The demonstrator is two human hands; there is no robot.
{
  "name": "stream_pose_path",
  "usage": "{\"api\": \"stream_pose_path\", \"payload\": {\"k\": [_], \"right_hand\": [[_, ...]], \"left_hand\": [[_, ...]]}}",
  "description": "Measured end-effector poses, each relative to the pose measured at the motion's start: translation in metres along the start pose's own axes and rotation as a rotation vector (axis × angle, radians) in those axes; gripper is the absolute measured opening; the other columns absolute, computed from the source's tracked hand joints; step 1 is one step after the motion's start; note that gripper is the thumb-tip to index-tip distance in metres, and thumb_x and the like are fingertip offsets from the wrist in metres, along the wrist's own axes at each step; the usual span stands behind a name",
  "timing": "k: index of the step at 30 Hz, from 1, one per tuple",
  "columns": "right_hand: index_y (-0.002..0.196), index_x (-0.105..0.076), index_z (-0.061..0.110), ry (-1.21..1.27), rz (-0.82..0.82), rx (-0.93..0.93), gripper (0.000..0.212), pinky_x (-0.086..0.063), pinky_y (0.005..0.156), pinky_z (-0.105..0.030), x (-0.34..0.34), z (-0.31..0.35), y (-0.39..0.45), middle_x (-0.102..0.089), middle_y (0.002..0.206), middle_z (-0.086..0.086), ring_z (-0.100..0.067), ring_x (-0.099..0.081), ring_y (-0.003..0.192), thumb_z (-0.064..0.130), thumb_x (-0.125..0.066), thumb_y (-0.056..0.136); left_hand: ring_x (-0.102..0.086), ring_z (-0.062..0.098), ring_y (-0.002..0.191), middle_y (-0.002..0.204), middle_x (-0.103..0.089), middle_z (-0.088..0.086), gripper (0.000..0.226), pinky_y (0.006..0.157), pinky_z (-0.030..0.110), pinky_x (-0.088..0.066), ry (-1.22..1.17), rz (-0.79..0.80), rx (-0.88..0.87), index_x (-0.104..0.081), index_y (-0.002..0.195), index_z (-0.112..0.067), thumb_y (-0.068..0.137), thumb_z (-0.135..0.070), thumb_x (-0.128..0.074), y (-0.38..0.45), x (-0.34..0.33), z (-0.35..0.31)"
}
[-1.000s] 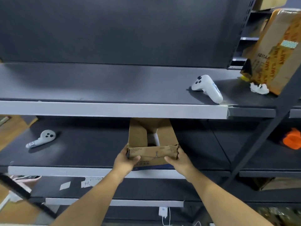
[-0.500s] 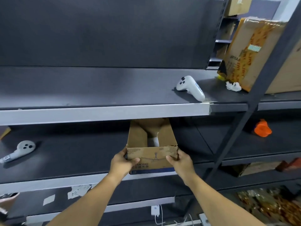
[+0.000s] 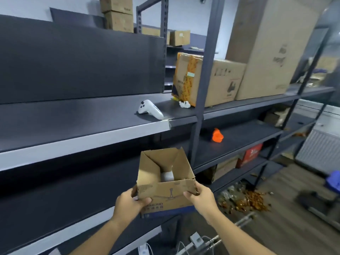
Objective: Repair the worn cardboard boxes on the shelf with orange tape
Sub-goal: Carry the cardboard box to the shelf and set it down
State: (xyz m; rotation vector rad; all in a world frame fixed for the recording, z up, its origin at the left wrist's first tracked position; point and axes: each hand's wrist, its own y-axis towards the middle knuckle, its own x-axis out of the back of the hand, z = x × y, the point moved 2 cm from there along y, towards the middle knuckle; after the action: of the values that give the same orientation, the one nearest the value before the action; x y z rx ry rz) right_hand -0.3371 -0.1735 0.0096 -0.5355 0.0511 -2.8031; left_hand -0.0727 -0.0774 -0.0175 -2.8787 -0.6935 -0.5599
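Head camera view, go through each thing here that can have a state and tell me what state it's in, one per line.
Small cardboard box: open-topped, rim torn, held clear of the shelf.
Left hand: grips the box's near left corner.
Right hand: grips the box's near right corner.
White controller: lying on the upper shelf.
Taped box: closed, orange tape over its end.
Orange object: sitting on the middle shelf, too blurred to identify.

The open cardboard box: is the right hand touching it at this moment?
Touching. The head view shows the right hand gripping the near right corner of the open cardboard box, fingers curled around its edge.
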Motion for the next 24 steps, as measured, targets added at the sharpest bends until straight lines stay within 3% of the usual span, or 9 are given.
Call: {"api": "stream_pose_path", "payload": {"k": [4,9,11,13,15,17,20,24], "right_hand": [[0.112,-0.067,0.050,0.011,-0.137,-0.026,0.038,-0.052,0.085,-0.022,0.051,-0.013,-0.031,-0.073,0.101,0.031,0.001,-0.063,0.105,0.019,-0.074,0.091],[0.095,-0.066,0.053,0.040,-0.334,-0.093,0.039,-0.049,0.081,-0.018,0.125,-0.029,-0.057,-0.073,0.097,0.027,0.000,-0.062,0.102,0.016,-0.074,0.090],[0.103,-0.063,0.050,0.046,-0.413,-0.110,0.038,-0.047,0.080,-0.017,0.156,-0.038,-0.065,-0.068,0.100,0.030,0.001,-0.060,0.102,0.017,-0.075,0.089],[0.126,-0.062,0.041,0.043,-0.495,-0.124,0.046,-0.046,0.080,-0.016,0.187,-0.049,-0.074,-0.064,0.102,0.032,0.000,-0.059,0.100,0.017,-0.076,0.088],[0.136,-0.061,0.029,0.044,-0.566,-0.152,0.053,-0.047,0.088,-0.020,0.218,-0.061,-0.081,-0.068,0.109,0.023,-0.007,-0.060,0.107,0.017,-0.078,0.087],[0.134,-0.063,0.027,0.040,-0.622,-0.180,0.052,-0.048,0.091,-0.021,0.250,-0.074,-0.086,-0.070,0.109,0.020,-0.007,-0.062,0.107,0.017,-0.079,0.086],[0.122,-0.068,0.035,0.064,-0.697,-0.205,0.042,-0.048,0.079,-0.017,0.302,-0.092,-0.085,-0.068,0.094,0.029,-0.004,-0.064,0.099,0.017,-0.079,0.085],[0.127,-0.068,0.028,0.074,-0.770,-0.226,0.045,-0.046,0.070,-0.012,0.370,-0.116,-0.070,-0.067,0.091,0.027,0.002,-0.059,0.090,0.018,-0.079,0.085]], "left_hand": [[-0.069,-0.005,0.082,0.085,-0.072,-0.031,0.035,0.066,0.017,-0.054,-0.013,0.141,-0.051,-0.070,0.087,-0.047,0.067,-0.026,-0.091,-0.003,-0.048,-0.033],[-0.071,-0.005,0.084,0.088,-0.076,-0.023,0.031,0.064,0.017,-0.056,-0.025,0.330,-0.157,-0.073,0.093,-0.040,0.073,-0.022,-0.088,-0.001,-0.122,-0.080],[-0.070,-0.007,0.084,0.089,-0.075,-0.025,0.032,0.064,0.017,-0.057,-0.026,0.385,-0.207,-0.073,0.095,-0.043,0.073,-0.026,-0.088,0.000,-0.154,-0.100],[-0.069,-0.007,0.087,0.091,-0.074,-0.027,0.036,0.069,0.019,-0.057,-0.020,0.447,-0.241,-0.071,0.098,-0.050,0.073,-0.029,-0.086,0.001,-0.189,-0.117],[-0.069,-0.006,0.090,0.095,-0.074,-0.027,0.041,0.073,0.021,-0.058,-0.030,0.530,-0.262,-0.069,0.099,-0.057,0.075,-0.028,-0.085,0.001,-0.224,-0.133],[-0.070,-0.005,0.093,0.098,-0.074,-0.025,0.048,0.075,0.021,-0.059,-0.040,0.601,-0.276,-0.066,0.099,-0.063,0.076,-0.026,-0.083,0.000,-0.262,-0.150],[-0.069,-0.008,0.090,0.095,-0.074,-0.028,0.045,0.075,0.020,-0.058,-0.034,0.646,-0.297,-0.066,0.098,-0.060,0.077,-0.025,-0.083,0.002,-0.319,-0.177],[-0.068,-0.006,0.088,0.089,-0.072,-0.032,0.041,0.074,0.019,-0.058,0.006,0.660,-0.327,-0.062,0.094,-0.057,0.078,-0.025,-0.082,0.011,-0.395,-0.217]]}}
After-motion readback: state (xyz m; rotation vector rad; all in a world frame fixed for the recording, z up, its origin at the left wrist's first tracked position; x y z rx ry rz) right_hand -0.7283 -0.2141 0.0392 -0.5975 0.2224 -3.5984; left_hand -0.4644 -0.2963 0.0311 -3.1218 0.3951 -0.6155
